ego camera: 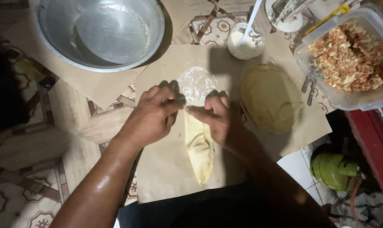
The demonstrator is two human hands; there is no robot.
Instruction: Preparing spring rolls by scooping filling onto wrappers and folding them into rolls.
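We have both hands on a pale yellow wrapper [199, 145] that lies rolled lengthwise on the brown paper sheet [166, 177], its near tip pointing toward us. Our left hand [151, 116] curls over the far end of the roll, fingers bent and pressed together, fingertips pinching the dough edge. Our right hand [219, 118] meets it from the other side, fingers likewise bunched and nipping the same end. Just beyond our knuckles a white smear of paste [196, 80] shines on the paper.

To the right lies a stack of round wrappers [271, 98], and beyond that a clear plastic tub of chopped orange and white filling [350, 57]. A small cup of white paste with a spoon [245, 41] stands at the far edge of the paper; a large metal basin [100, 31] sits far left. A green gas cylinder [333, 169] is near right, on the floor.

As we judge it, the thin sheet could tear if our pinch drags too hard, and the filling would spill. The seam may spring open if too little paste reaches it. The light is dim, so a loose fold could easily go unnoticed.
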